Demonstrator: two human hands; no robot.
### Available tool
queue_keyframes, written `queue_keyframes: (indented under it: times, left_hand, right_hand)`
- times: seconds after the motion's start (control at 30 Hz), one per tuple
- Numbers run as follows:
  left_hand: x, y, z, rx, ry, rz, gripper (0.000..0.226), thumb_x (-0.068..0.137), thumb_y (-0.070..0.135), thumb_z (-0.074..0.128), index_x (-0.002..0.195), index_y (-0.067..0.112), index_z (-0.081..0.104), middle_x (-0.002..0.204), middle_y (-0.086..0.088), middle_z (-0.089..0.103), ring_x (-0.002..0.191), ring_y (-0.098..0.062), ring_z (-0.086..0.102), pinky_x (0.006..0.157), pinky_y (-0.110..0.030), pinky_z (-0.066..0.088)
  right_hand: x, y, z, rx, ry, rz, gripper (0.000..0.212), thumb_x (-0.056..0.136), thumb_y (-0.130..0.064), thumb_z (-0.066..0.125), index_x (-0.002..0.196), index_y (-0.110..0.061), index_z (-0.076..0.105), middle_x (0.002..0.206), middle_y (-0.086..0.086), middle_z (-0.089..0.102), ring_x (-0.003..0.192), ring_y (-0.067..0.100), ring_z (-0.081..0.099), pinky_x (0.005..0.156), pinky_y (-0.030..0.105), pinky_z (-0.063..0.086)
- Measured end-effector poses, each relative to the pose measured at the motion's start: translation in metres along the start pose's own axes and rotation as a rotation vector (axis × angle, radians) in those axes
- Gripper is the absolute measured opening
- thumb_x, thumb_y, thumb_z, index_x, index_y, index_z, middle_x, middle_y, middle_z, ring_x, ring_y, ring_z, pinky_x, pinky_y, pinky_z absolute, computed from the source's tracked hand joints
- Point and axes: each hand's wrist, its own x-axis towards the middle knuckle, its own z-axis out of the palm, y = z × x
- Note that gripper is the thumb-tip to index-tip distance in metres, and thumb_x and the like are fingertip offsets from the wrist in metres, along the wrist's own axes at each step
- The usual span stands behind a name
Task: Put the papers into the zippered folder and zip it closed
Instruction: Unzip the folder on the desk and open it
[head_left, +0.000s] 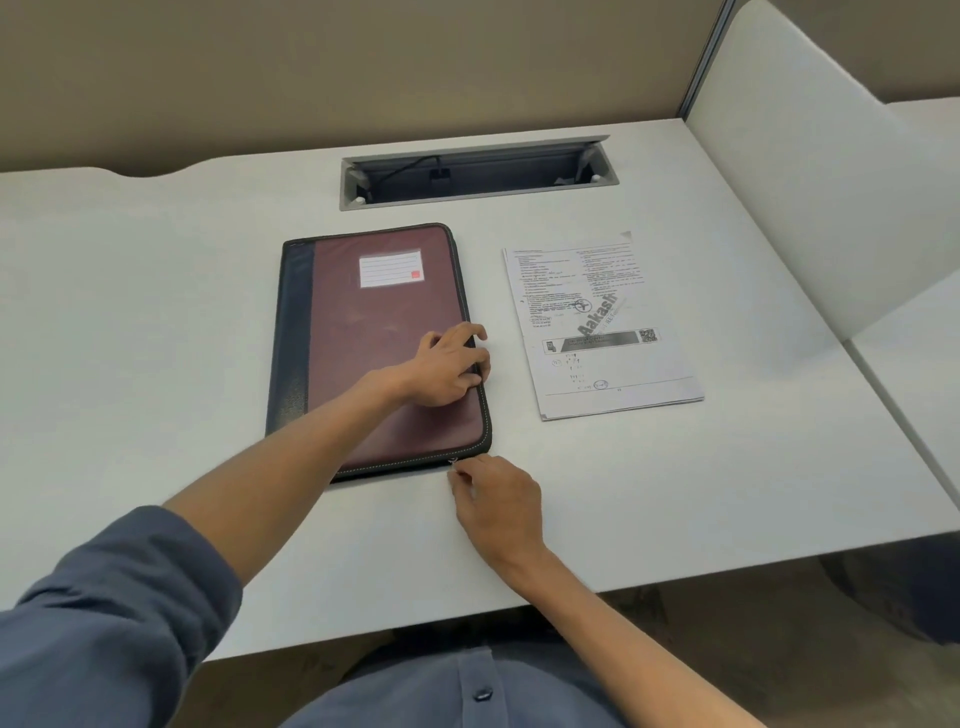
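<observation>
Closed maroon leatherette zippered folder (382, 345) lies flat on white desk (156, 312); left hand (449, 366) presses its right edge; right hand (493, 501) pinches the zip pull (453, 462) (near corner); printed papers (602, 325) wait alongside; zip may snag rounding the corner.

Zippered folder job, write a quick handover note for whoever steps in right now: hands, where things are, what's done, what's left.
Left hand: pressed flat on the zippered folder near its right edge, fingers curled over that edge.
Right hand: at the folder's near right corner, fingertips pinching at the zipper pull.
Folder: lies closed on the desk, label side up.
Papers: stacked on the desk to the right of the folder, apart from it, untouched.
Done: nothing packed yet.
Left: unzip and open the folder, put the papers in, zip it shut.
</observation>
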Motion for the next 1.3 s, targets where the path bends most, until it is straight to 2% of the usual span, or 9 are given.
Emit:
queue_keyframes:
  times: [0.3, 0.43, 0.53, 0.7, 0.9, 1.03, 1.13, 1.2, 1.3]
  left_hand:
    - [-0.051, 0.014, 0.029, 0.0, 0.352, -0.024, 0.03, 0.093, 0.024, 0.056, 0.121, 0.017, 0.061, 0.145, -0.006, 0.04, 0.136, -0.022, 0.035, 0.111, -0.04, 0.023]
    - [-0.09, 0.033, 0.049, 0.017, 0.505, -0.124, 0.016, 0.086, 0.026, 0.065, 0.097, 0.015, 0.064, 0.114, -0.004, 0.057, 0.107, -0.021, 0.052, 0.089, -0.032, 0.036]
    - [-0.112, 0.05, 0.058, 0.042, 0.568, -0.193, 0.013, 0.085, 0.027, 0.064, 0.081, 0.016, 0.06, 0.085, 0.003, 0.058, 0.079, -0.017, 0.052, 0.065, -0.03, 0.041]
    - [-0.13, 0.064, 0.066, 0.018, 0.56, -0.369, 0.024, 0.087, 0.036, 0.059, 0.069, 0.02, 0.059, 0.063, 0.009, 0.058, 0.054, -0.012, 0.049, 0.048, -0.023, 0.032]
    - [-0.129, 0.073, 0.077, -0.189, 0.464, -0.64, 0.038, 0.095, 0.049, 0.041, 0.078, 0.03, 0.068, 0.059, 0.013, 0.059, 0.058, -0.009, 0.054, 0.048, -0.022, 0.03]
    - [-0.124, 0.074, 0.077, -0.454, 0.448, -0.683, 0.032, 0.093, 0.043, 0.05, 0.071, 0.03, 0.07, 0.058, 0.013, 0.063, 0.063, -0.008, 0.061, 0.054, -0.026, 0.042]
    - [-0.123, 0.07, 0.077, -0.586, 0.446, -0.724, 0.031, 0.091, 0.033, 0.056, 0.064, 0.026, 0.069, 0.053, 0.008, 0.062, 0.061, -0.016, 0.062, 0.059, -0.032, 0.048]
    - [-0.123, 0.07, 0.08, -0.603, 0.453, -0.731, 0.026, 0.09, 0.028, 0.057, 0.067, 0.025, 0.07, 0.055, 0.006, 0.064, 0.061, -0.018, 0.063, 0.059, -0.032, 0.049]
    - [-0.126, 0.072, 0.085, -0.449, 0.492, -0.7, 0.021, 0.092, 0.031, 0.055, 0.076, 0.025, 0.067, 0.06, 0.009, 0.063, 0.059, -0.011, 0.059, 0.052, -0.027, 0.043]
  right_hand:
    - [0.0, 0.005, 0.005, 0.121, -0.013, 0.097, 0.018, 0.092, -0.035, 0.058, 0.089, -0.024, 0.072, 0.078, -0.008, 0.071, 0.071, 0.011, 0.063, 0.064, 0.027, 0.049]
    - [0.0, 0.009, 0.004, 0.203, -0.033, 0.089, 0.018, 0.09, -0.034, 0.058, 0.097, -0.027, 0.074, 0.083, -0.011, 0.073, 0.072, 0.007, 0.063, 0.062, 0.019, 0.048]
    - [-0.001, 0.01, 0.002, 0.24, -0.04, 0.086, 0.02, 0.09, -0.039, 0.055, 0.094, -0.03, 0.072, 0.074, -0.017, 0.068, 0.066, -0.001, 0.058, 0.055, 0.006, 0.033]
    - [0.001, 0.011, 0.002, 0.318, -0.081, 0.136, 0.019, 0.09, -0.038, 0.056, 0.09, -0.03, 0.073, 0.069, -0.017, 0.067, 0.066, 0.003, 0.06, 0.057, 0.018, 0.046]
    - [0.002, 0.013, 0.002, 0.375, -0.116, 0.146, 0.021, 0.092, -0.037, 0.061, 0.105, -0.029, 0.076, 0.089, -0.011, 0.076, 0.077, 0.003, 0.066, 0.07, 0.018, 0.054]
    - [0.001, 0.013, 0.0, 0.312, -0.126, 0.077, 0.023, 0.094, -0.036, 0.055, 0.103, -0.029, 0.075, 0.08, -0.01, 0.073, 0.071, 0.007, 0.064, 0.063, 0.027, 0.053]
    - [-0.002, 0.018, -0.005, 0.286, -0.143, 0.031, 0.023, 0.091, -0.032, 0.056, 0.106, -0.032, 0.074, 0.087, -0.012, 0.075, 0.076, 0.005, 0.065, 0.066, 0.021, 0.052]
    - [0.0, 0.024, -0.01, 0.213, -0.056, 0.049, 0.023, 0.09, -0.033, 0.057, 0.105, -0.031, 0.074, 0.09, -0.014, 0.075, 0.076, 0.001, 0.065, 0.066, 0.013, 0.047]
    - [0.008, 0.029, -0.017, 0.172, 0.099, 0.113, 0.021, 0.089, -0.042, 0.06, 0.104, -0.031, 0.069, 0.087, -0.015, 0.073, 0.069, 0.0, 0.063, 0.064, 0.02, 0.051]
